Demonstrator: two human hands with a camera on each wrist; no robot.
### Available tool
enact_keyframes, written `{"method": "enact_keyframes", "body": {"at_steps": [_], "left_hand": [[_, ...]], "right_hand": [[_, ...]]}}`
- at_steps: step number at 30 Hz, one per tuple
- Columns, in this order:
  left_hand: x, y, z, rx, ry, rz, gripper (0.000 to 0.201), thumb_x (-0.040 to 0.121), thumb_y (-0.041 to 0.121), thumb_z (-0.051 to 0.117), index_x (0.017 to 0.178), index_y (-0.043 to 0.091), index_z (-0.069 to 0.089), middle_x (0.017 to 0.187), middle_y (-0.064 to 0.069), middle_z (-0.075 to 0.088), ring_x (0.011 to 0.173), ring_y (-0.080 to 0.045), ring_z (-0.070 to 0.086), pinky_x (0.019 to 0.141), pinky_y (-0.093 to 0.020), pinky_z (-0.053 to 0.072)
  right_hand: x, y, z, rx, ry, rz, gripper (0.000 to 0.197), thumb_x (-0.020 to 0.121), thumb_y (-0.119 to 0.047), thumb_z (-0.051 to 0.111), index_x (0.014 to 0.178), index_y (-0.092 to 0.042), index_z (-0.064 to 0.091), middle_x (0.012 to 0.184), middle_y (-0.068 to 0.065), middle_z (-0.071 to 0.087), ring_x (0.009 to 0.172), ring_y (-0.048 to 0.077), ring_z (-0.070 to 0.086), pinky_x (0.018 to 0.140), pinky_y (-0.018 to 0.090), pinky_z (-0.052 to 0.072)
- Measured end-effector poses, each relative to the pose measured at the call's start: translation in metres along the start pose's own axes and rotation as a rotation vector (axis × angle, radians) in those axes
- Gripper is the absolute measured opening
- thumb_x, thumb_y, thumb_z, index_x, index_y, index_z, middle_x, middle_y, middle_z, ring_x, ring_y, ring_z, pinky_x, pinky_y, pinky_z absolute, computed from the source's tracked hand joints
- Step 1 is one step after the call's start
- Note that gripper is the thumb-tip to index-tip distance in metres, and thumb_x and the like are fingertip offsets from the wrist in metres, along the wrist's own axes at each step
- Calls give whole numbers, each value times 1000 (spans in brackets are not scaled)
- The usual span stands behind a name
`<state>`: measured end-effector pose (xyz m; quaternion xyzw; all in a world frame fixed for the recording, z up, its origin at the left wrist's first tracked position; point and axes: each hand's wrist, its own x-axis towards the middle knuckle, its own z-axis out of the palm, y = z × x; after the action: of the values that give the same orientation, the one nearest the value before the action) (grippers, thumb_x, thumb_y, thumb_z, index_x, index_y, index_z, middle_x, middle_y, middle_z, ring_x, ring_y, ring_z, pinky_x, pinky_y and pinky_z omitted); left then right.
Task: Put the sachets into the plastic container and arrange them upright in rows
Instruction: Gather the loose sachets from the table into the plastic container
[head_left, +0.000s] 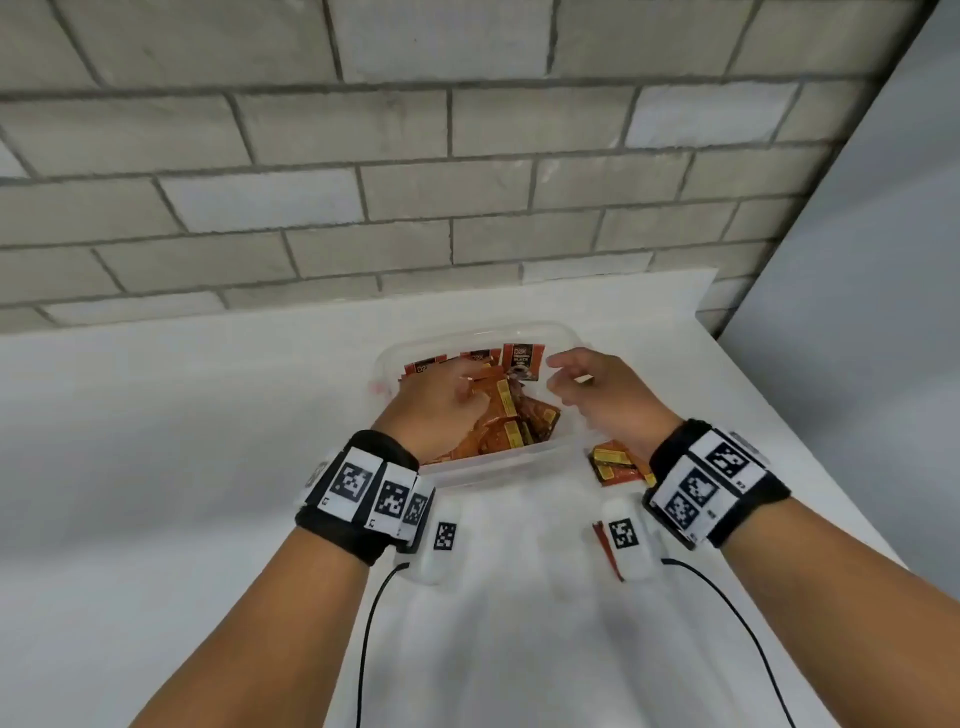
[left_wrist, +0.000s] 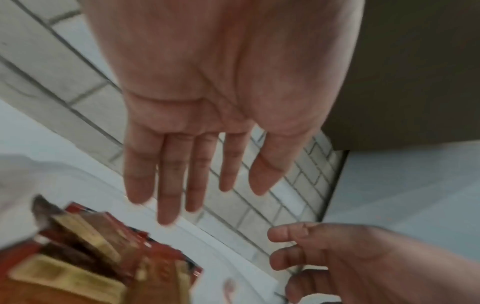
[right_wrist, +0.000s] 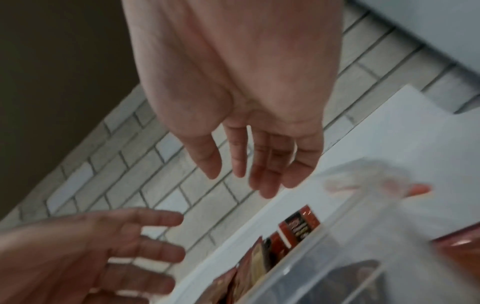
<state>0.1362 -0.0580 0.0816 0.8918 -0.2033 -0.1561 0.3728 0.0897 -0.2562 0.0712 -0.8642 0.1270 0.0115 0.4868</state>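
Note:
A clear plastic container (head_left: 488, 470) stands on the white table (head_left: 182, 441). Red and orange sachets (head_left: 511, 421) lie in a loose pile inside it, and a few sachets (head_left: 522, 361) stand upright along its far wall. My left hand (head_left: 462, 387) hovers over the pile with straight fingers (left_wrist: 168, 185), holding nothing. My right hand (head_left: 563, 379) is above the container's right side, its fingers (right_wrist: 259, 170) relaxed and empty. More sachets (head_left: 615, 467) lie on the table outside the near right corner, partly hidden by my right wrist. The wrist views are blurred.
A grey brick wall (head_left: 415, 182) runs close behind the table. The table's right edge (head_left: 779, 431) slants near my right arm, with a plain grey wall (head_left: 883, 260) beyond it. Black cables (head_left: 366, 639) trail from both wrist cameras.

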Motion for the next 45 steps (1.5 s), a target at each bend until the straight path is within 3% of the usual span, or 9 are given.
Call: {"method": "enact_keyframes", "body": {"at_steps": [5,8,11,15,22,32,37,40,45], "left_hand": [[-12,25,68,45,-306,190,29,94,21,54,123,20,60,109,-1,62,86,-8,55,71,-16,39],[-5,31,133,221,-487,158,40,94,28,54,132,16,52,129,-7,56,113,-20,53,88,-23,40],[0,34,178,408,-560,131,51,94,30,55,141,15,41,142,-14,37,125,-31,44,101,-36,40],[0,32,200,521,-502,155,48,90,29,61,131,12,45,135,-15,34,120,-35,38,98,-43,41],[0,22,198,530,-433,109,51,82,26,67,125,17,42,130,-9,43,119,-30,36,95,-41,40],[5,10,185,320,-471,60,60,83,17,71,132,16,36,125,-9,54,115,-25,53,95,-34,46],[10,5,179,186,-482,8,56,84,21,68,130,14,38,116,-5,62,104,-22,60,87,-31,50],[18,8,182,170,-449,16,56,84,22,66,131,15,37,116,-7,62,104,-24,60,89,-35,50],[37,29,196,332,-361,74,71,88,28,64,145,10,24,137,-15,46,126,-32,43,103,-42,41]], "right_hand": [[-33,71,-61,45,256,171,17,90,-11,59,106,-12,62,87,10,64,64,17,55,49,15,41],[-38,135,-74,-328,218,387,29,90,-14,59,118,-10,58,103,11,60,88,23,57,71,27,44],[-43,170,-64,-583,127,372,46,93,-22,54,138,-16,43,137,15,43,122,34,42,99,36,36],[-40,165,-43,-667,19,216,52,98,-40,44,147,-29,31,150,7,32,129,36,33,106,46,33],[-54,161,-26,-686,29,247,50,91,-41,53,135,-19,41,127,10,46,115,32,40,94,41,42],[-72,166,-34,-357,2,366,77,73,-9,73,137,-10,30,119,9,55,106,24,54,88,32,47],[-89,161,-38,-231,19,364,29,87,-26,64,109,-17,46,91,-1,60,74,11,57,62,22,44],[-87,164,-47,-110,107,416,26,89,-22,55,114,-16,49,94,3,62,77,14,58,65,26,47],[-68,176,-37,-251,150,492,69,81,-38,68,135,-6,39,123,14,54,108,27,56,91,34,47]]}}
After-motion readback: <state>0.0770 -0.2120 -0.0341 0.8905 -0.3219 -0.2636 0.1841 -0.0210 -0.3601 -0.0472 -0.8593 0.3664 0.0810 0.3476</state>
